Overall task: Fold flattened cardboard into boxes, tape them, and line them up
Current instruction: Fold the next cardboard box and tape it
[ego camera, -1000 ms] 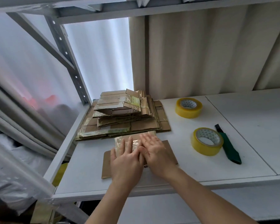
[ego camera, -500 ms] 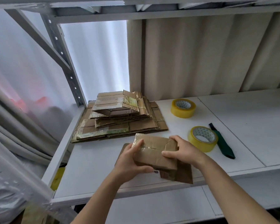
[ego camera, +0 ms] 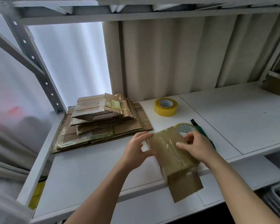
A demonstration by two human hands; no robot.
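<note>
A stack of flattened cardboard [ego camera: 102, 122] lies at the tabletop's [ego camera: 90, 167] left rear. The left hand [ego camera: 136, 151] holds the partly folded box [ego camera: 171, 152] by its left edge, fingers curled on it; the right hand [ego camera: 195, 147] grips its right side. The brown box, glossy with tape along a centre seam, is now lifted and tilted, one flap hanging loose, hiding part of a tape roll [ego camera: 185, 127]; half a second ago it sat lower and flatter.

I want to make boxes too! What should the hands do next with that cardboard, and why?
Probably push the box fully square and fold the hanging flap shut. Both hands, left hand and right hand, hold it above the shelf, the near end open.
</note>
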